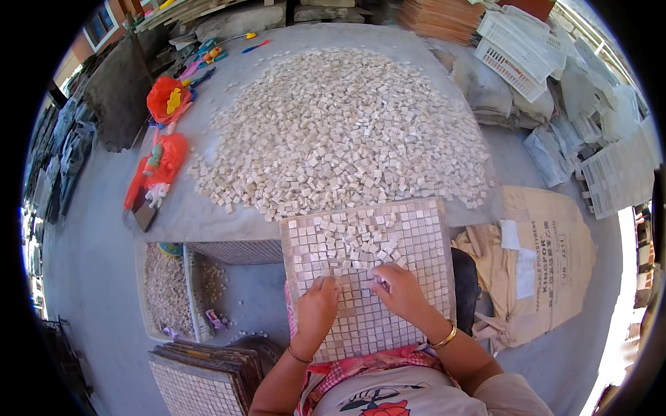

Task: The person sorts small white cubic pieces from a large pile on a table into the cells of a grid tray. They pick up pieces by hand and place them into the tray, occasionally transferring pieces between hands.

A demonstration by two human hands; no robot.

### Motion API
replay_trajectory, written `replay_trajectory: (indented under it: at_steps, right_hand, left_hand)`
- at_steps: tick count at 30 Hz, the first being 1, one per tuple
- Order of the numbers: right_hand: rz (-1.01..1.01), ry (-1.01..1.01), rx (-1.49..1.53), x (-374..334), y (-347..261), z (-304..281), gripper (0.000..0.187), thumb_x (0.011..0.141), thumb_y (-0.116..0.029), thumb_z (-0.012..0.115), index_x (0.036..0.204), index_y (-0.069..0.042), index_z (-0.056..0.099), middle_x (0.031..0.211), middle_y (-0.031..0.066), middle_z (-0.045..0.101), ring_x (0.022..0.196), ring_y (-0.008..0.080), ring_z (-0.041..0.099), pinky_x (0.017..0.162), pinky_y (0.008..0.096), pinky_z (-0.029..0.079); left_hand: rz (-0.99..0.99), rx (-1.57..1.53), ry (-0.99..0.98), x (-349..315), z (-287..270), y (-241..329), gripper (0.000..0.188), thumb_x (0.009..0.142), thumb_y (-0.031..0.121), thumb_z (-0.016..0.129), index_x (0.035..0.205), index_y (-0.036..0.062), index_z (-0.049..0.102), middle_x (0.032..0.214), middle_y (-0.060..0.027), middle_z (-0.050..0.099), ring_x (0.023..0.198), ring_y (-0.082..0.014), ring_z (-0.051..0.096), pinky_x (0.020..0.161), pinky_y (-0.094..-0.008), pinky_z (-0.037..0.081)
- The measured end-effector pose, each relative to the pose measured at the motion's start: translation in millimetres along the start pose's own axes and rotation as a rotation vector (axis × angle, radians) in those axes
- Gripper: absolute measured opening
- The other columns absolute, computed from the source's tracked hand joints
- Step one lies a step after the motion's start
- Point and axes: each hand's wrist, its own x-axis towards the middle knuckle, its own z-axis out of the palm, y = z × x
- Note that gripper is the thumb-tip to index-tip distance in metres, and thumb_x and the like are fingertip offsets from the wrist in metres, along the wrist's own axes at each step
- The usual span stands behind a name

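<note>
A square gridded board (447,277) rests on my lap, its near edge against a pink checked cloth (409,357). Small square stone tiles fill many of its cells, and a loose heap of tiles (355,232) lies over its far half. My left hand (319,308) is on the board left of centre, fingers curled and pressed together; whatever they hold is hidden. Just right of centre, my right hand (401,295) pinches what looks like a small stone tile between thumb and forefinger, low over the cells. Several cells between my hands look darker than those around them.
Beyond the board, a big pile of pale tiles (347,132) covers the grey table (208,218). Red bags (166,159) and toys sit at its left. A white crate (189,291) of tiles, stacked tile boards (201,381), a sack (548,270) and white baskets (517,52) surround me.
</note>
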Motion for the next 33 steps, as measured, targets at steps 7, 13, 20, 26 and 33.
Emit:
replay_trajectory:
  at_steps: [7, 13, 20, 26, 33]
  right_hand:
    - [-0.15, 0.017, -0.237, 33, 11, 18, 0.022, 0.077, -0.01, 0.062, 0.098, -0.008, 0.056, 0.087, 0.0105, 0.058, 0.07, 0.0294, 0.057, 0.061, 0.0367, 0.047]
    - [0.323, -0.312, 0.637, 15, 4, 5, 0.02, 0.081, -0.013, 0.064, 0.096, -0.004, 0.054, 0.082, 0.0044, 0.054, 0.067, 0.0131, 0.051, 0.057, 0.0244, 0.041]
    - [0.525, -0.319, 1.387, -10, 15, 6, 0.019, 0.086, -0.013, 0.06, 0.1, -0.003, 0.053, 0.09, 0.0042, 0.055, 0.075, 0.0095, 0.05, 0.063, 0.0201, 0.041]
    - [0.503, -0.289, 1.152, -5, 7, 2, 0.026, 0.089, -0.013, 0.055, 0.112, -0.001, 0.051, 0.101, 0.0085, 0.057, 0.085, 0.0134, 0.055, 0.072, 0.0241, 0.046]
    - [0.492, -0.241, 1.13, 4, -5, 1, 0.031, 0.091, -0.008, 0.047, 0.12, 0.005, 0.047, 0.112, 0.0145, 0.057, 0.105, 0.0203, 0.056, 0.083, 0.0299, 0.048]
  left_hand:
    - [-0.132, -0.353, 0.096, -10, -15, -20, 0.004, 0.078, 0.006, 0.062, 0.079, 0.0036, 0.059, 0.07, -0.0112, 0.06, 0.06, -0.0233, 0.058, 0.053, -0.0317, 0.044]
    - [-0.386, -0.697, 0.067, -37, -25, -28, 0.005, 0.078, 0.006, 0.062, 0.081, 0.0011, 0.061, 0.066, -0.0099, 0.058, 0.058, -0.0148, 0.053, 0.055, -0.028, 0.042]
    - [0.042, -0.154, 0.126, -10, -9, -11, 0.016, 0.078, 0.009, 0.063, 0.092, 0.003, 0.061, 0.075, -0.011, 0.058, 0.062, -0.028, 0.057, 0.054, -0.0357, 0.045]
    - [0.058, 0.027, 0.033, 14, -1, 5, 0.024, 0.076, 0.011, 0.064, 0.099, 0.0048, 0.058, 0.08, -0.0113, 0.056, 0.069, -0.0317, 0.058, 0.057, -0.0391, 0.047]
    - [0.069, -0.013, 0.093, 22, 7, 1, 0.021, 0.077, 0.008, 0.062, 0.097, 0.0041, 0.057, 0.074, -0.012, 0.054, 0.066, -0.031, 0.058, 0.056, -0.0396, 0.047]
